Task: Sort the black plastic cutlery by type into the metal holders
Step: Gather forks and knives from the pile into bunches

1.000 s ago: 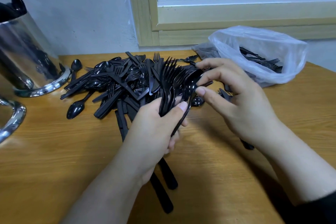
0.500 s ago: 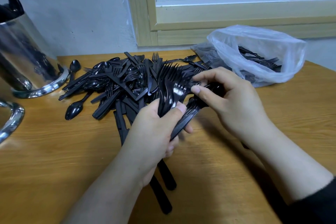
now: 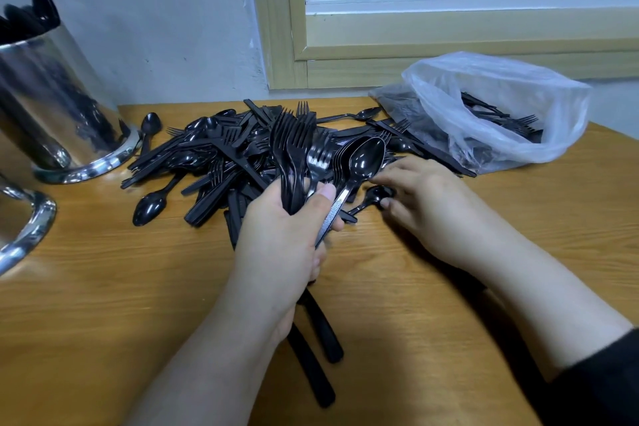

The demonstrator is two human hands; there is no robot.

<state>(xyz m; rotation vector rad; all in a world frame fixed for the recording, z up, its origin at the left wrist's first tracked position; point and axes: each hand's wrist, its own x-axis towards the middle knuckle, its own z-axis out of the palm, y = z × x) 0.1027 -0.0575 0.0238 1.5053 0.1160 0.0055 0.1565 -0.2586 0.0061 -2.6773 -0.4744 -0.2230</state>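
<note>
My left hand (image 3: 287,235) grips a bundle of black forks and spoons (image 3: 311,156), heads up, handles sticking out below my wrist. A spoon (image 3: 366,157) fronts the bundle at its right. My right hand (image 3: 425,197) lies low on the table, its thumb and fingers pinching a small black spoon (image 3: 371,195) at the edge of the loose cutlery pile (image 3: 207,162). A metal holder (image 3: 58,107) with black cutlery in it stands at the far left. Only the rim of a second holder (image 3: 31,232) shows at the left edge.
A clear plastic bag (image 3: 494,104) with more black cutlery lies at the back right under the window frame (image 3: 380,45). The wooden table (image 3: 103,304) runs to the wall behind the pile. Bare wood shows in front of me.
My right hand has let go of the bundle, dropped to the table on the right and taken a small spoon. A spoon now stands in the left hand's bundle.
</note>
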